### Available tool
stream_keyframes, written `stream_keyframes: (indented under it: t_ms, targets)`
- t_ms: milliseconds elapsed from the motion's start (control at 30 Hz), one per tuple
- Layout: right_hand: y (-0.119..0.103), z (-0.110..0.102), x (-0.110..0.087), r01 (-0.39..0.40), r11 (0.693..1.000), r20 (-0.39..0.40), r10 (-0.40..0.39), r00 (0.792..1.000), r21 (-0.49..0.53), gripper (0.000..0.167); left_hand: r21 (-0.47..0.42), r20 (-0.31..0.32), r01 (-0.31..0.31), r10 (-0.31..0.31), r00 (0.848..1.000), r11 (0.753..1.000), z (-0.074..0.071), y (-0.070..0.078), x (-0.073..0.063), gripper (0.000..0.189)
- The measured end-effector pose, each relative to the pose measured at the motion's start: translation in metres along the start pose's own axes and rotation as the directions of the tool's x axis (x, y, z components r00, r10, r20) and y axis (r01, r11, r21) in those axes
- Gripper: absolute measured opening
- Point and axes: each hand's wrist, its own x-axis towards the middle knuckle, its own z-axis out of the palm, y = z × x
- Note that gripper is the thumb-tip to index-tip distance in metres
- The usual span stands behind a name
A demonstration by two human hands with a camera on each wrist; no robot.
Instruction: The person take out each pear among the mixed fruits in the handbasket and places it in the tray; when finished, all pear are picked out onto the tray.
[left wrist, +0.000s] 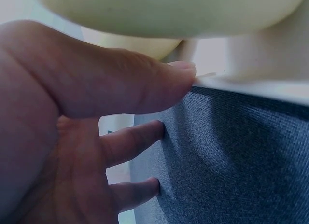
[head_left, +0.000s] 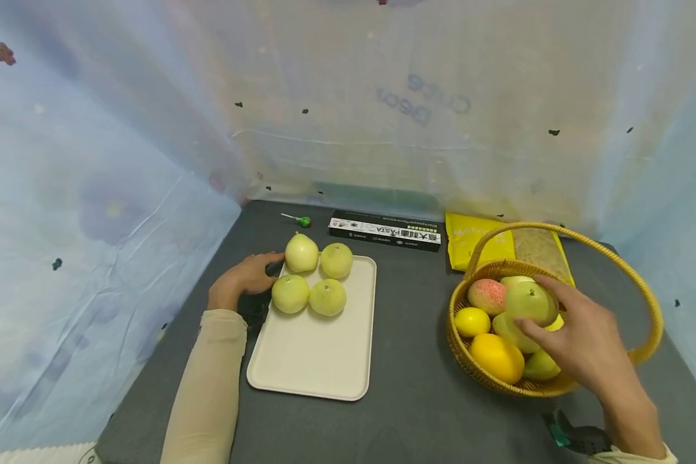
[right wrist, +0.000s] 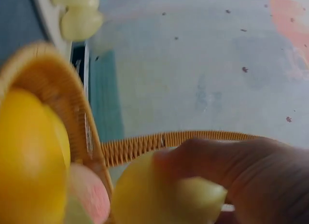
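Over the wicker basket [head_left: 461, 357], my right hand [head_left: 591, 338] grips a yellow-green, pomelo-like fruit [head_left: 530, 304] between thumb and fingers. The right wrist view shows the same fruit [right wrist: 145, 195] under a finger. Several similar pale fruits [head_left: 327, 298] stand grouped on the upper part of a cream tray [head_left: 313, 364]. My left hand [head_left: 246, 277] rests at the tray's upper left edge, fingers loosely extended and holding nothing. In the left wrist view its thumb [left wrist: 140, 81] lies against the tray's rim, below a pale fruit [left wrist: 183, 11].
The basket also holds a pinkish peach-like fruit [head_left: 487, 296], a lemon [head_left: 472, 321], an orange-yellow fruit [head_left: 497, 358] and green fruits. Its tall handle [head_left: 620, 258] arches to the right. Behind lie a black pasta box [head_left: 385, 231], a yellow packet [head_left: 464, 241] and a green lollipop [head_left: 304, 222].
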Motion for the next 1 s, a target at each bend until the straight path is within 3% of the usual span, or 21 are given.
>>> stream_keyframes:
  t_ms: [133,267,400,600,833,1000]
  targets:
    - [-0.016,0.009,-0.007,0.063,0.987,-0.123,-0.045,0.991,0.148,0.076,0.005,0.0,-0.001,0.001,1.0,1.0,0.0,-0.002,0.0,0.072]
    - [-0.037,0.022,-0.006,0.161,0.93,-0.163,-0.111,0.98,0.33,0.074,0.008,0.001,0.007,-0.007,1.0,1.0,0.0,-0.004,0.0,0.072]
    - [-0.057,0.034,0.0,0.228,0.856,-0.132,-0.188,0.973,0.463,0.075,0.005,0.0,0.012,-0.012,1.0,1.0,0.001,-0.004,-0.001,0.072]
    - [-0.084,0.059,0.008,0.258,0.77,-0.044,-0.288,0.957,0.583,0.075,0.012,0.0,0.006,-0.006,1.0,1.0,0.002,-0.003,-0.001,0.071]
    - [-0.12,0.091,0.02,0.314,0.666,-0.005,-0.423,0.906,0.677,0.07,0.009,-0.005,0.0,0.0,1.0,1.0,0.0,0.0,-0.002,0.072]
    - [-0.146,0.11,0.027,0.31,0.616,0.035,-0.482,0.875,0.724,0.069,0.001,-0.006,0.0,0.0,1.0,1.0,-0.001,0.002,-0.003,0.072]
